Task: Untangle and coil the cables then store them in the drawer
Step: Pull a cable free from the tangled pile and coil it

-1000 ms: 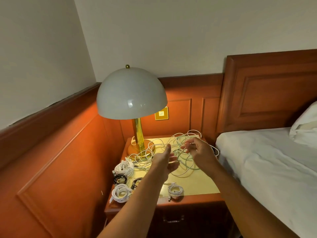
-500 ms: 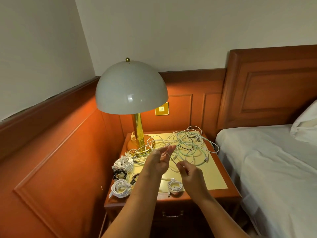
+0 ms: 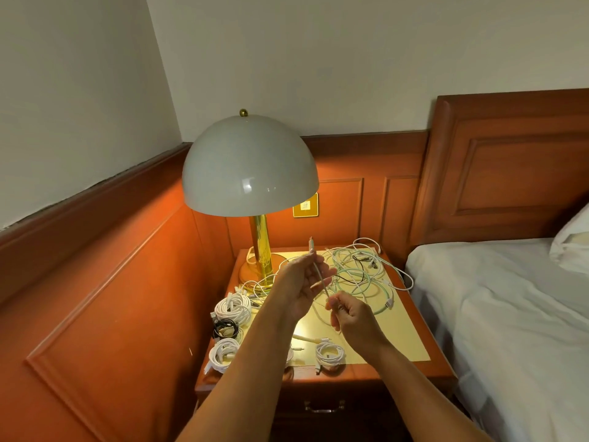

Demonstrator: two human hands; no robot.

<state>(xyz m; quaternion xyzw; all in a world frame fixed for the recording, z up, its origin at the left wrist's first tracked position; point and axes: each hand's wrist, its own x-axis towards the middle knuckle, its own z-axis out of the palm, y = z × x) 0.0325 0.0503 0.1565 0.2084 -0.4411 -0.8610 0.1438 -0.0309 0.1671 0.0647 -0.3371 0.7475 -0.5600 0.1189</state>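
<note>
Since a second ago both hands have drawn back from the tangle at frame centre-right, the left hand now pinching a pale cable near its raised plug and the right hand gripping it lower, so coiling this one looks ready to begin.

At frame centre, the left hand and right hand each pinch one pale cable, plug end up. Loose cables tangle on the desk; coiled bundles lie lower left beneath the lamp.
</note>
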